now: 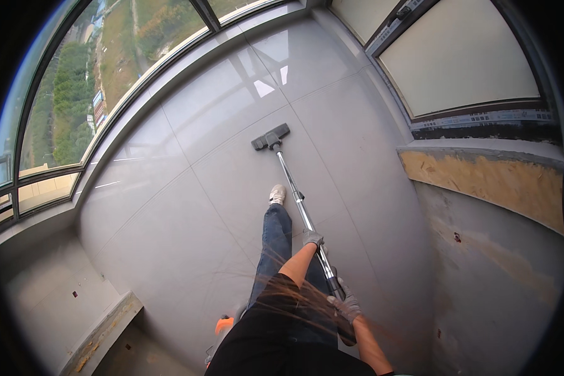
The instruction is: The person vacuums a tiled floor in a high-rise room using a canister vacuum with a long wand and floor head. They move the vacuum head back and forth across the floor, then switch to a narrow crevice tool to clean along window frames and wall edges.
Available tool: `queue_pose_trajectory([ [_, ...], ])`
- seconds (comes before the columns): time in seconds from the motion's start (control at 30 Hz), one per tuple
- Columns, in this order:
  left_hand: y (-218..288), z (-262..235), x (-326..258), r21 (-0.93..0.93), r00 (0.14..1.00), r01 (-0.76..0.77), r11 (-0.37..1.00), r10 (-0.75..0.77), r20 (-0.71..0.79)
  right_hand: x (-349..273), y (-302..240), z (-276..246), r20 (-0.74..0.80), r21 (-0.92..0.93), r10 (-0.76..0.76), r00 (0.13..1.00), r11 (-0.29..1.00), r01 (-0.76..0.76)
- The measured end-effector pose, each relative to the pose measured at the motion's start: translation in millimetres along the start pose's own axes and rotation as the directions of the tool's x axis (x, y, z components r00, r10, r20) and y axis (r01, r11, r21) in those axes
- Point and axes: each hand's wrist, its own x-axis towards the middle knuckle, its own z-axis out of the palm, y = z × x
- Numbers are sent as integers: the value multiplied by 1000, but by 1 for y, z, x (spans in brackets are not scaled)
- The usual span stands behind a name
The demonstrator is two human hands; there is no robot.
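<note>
A vacuum wand [297,203], a long metal tube, slants across the grey tiled floor [188,207], its dark floor head [271,136] resting flat on the tiles ahead of a white shoe [277,194]. The gloved left hand [312,238] grips the tube mid-length; the gloved right hand [346,306] closes around its upper end. A curved window [100,75] bounds the floor at left.
</note>
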Motion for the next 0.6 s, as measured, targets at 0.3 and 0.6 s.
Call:
queue_pose_trajectory([
  [0.3,67,100,-112,-925,831,314,213,-533,159,-115,124,-11,-155,-5,-257,954,966,259],
  [0.6,-100,-282,-4,-987,858,-134,-92,-509,-70,45,-210,69,-42,-375,-526,850,797,474],
])
